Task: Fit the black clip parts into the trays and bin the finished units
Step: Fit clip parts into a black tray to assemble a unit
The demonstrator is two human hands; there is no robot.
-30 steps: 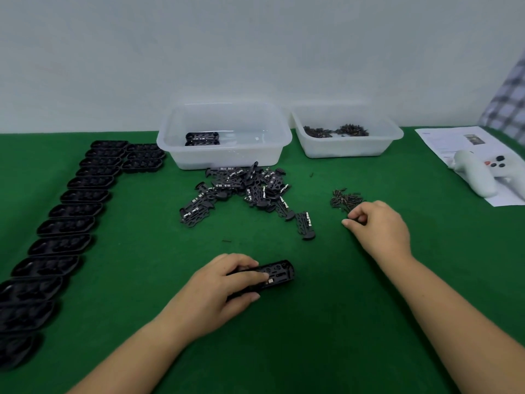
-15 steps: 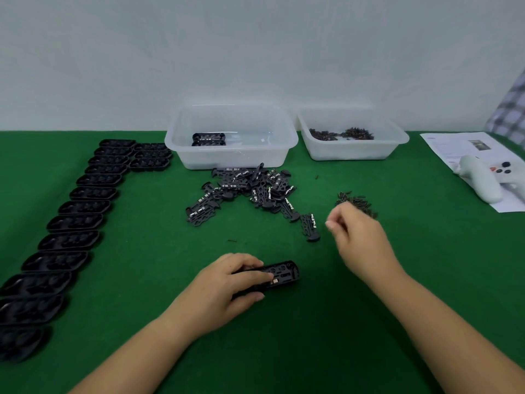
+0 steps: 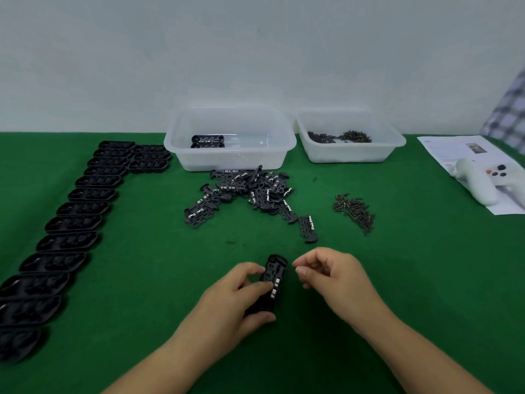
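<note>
Surface: green felt-like table cover [image 3: 142, 280] is lying under both hands and running out to a plain pale wall [image 3: 255, 52] beyond them.
Left hand [image 3: 235, 302]: gripping a black tray [image 3: 273, 280] with a clip part seated in it, thumb and fingers clamped on its sides, long end pointing away from the wrist.
Right hand [image 3: 338, 280]: hovering just right of the tray, fingers curling, thumb and forefinger tips nearly meeting; whether they are pinching anything, cannot tell.
Clip parts [image 3: 250, 191]: loose black heap sitting ahead of both hands.
Small dark pieces [image 3: 355, 211]: scattered pile lying ahead and right of the right hand.
Empty trays [image 3: 74, 223]: row running far left of the left hand.
Left bin [image 3: 230, 155]: clear, beyond the heap, holding finished units [image 3: 208, 141].
Right bin [image 3: 350, 152]: clear, holding more small dark pieces.
Far right: white controller [image 3: 477, 183] resting on a printed sheet [image 3: 443, 149].
Writing: print on the sheet is too small to read; no brand showing.
</note>
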